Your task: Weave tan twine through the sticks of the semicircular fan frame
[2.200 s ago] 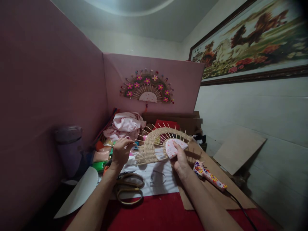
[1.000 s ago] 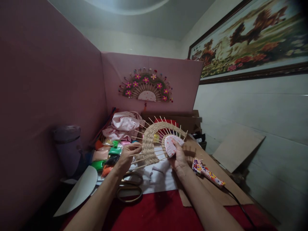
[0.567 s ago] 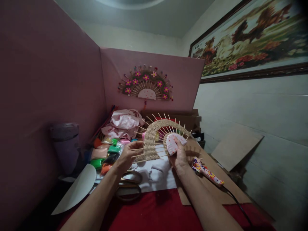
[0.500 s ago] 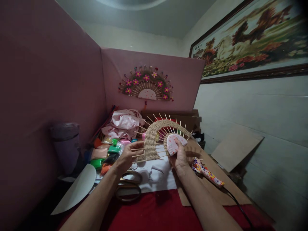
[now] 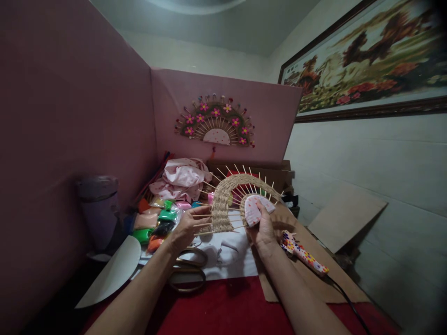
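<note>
Head camera: From my remote post I watch a person hold a woven fan (image 5: 220,202) above a white sheet (image 5: 240,256) on a red-covered worktop (image 5: 223,309).
Right hand: The right hand (image 5: 263,232) grips the fan at its spotted half-disc (image 5: 252,208), thumb on the front.
Left hand: The left hand (image 5: 186,228) has its fingers at the bare stick ends along the fan's left edge; whether they pinch or merely touch, I cannot tell.
Twine band: By my reading, the weaving spans the arc and the half-disc is covered, so the body looks built.
Bare tips: The sticks jut out plain, and I see no flowers on the band; a decorated fan (image 5: 215,112) on the pink panel (image 5: 274,118) has both blossoms and coloured tips. I judge trimming undone.
Nearby: Scissors (image 5: 186,268) and colourful packets (image 5: 167,215) lie left; a floral glue gun (image 5: 303,253) rests right, on cardboard (image 5: 279,284).
Lettering: I can read no brand or label; small marks on the framed picture (image 5: 366,70) are illegible.
</note>
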The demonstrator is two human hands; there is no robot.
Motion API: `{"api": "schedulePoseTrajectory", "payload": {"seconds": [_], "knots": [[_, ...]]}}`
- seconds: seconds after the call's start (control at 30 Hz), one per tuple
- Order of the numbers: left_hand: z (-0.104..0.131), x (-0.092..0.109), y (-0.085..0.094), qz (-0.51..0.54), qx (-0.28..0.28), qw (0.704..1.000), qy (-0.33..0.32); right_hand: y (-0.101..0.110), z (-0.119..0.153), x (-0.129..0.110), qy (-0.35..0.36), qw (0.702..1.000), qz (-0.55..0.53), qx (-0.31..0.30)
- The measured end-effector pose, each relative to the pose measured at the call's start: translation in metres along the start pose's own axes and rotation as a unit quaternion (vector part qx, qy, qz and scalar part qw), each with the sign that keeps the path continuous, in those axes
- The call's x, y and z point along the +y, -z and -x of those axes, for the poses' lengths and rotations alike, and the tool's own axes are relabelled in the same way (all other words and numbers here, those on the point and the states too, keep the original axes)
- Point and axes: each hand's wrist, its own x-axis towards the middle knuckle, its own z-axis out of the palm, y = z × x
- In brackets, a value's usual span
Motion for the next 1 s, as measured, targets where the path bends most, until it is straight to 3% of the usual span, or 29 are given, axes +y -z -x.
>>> {"api": "schedulePoseTrajectory", "payload": {"seconds": [0.2, 0.43, 0.57, 0.7, 1.0], "knots": [[-0.004, -0.005, 0.002, -0.013, 0.070, 0.997, -0.018, -0.002, 0.002, 0.000, -0.001, 1.000, 0.004, 0.010], [-0.016, -0.014, 0.020, -0.073, 0.159, 0.979, -0.104, -0.003, 0.004, 0.003, -0.013, 1.000, 0.007, -0.002], [-0.020, -0.016, 0.026, -0.155, 0.204, 0.954, -0.158, -0.001, 0.002, 0.006, -0.016, 1.000, 0.023, -0.010], [-0.019, -0.014, 0.031, -0.255, 0.252, 0.908, -0.218, -0.001, 0.002, 0.006, -0.036, 0.999, 0.035, -0.005], [-0.014, -0.006, 0.036, -0.346, 0.258, 0.861, -0.271, 0.001, 0.004, 0.007, -0.086, 0.995, 0.041, -0.042]]}}
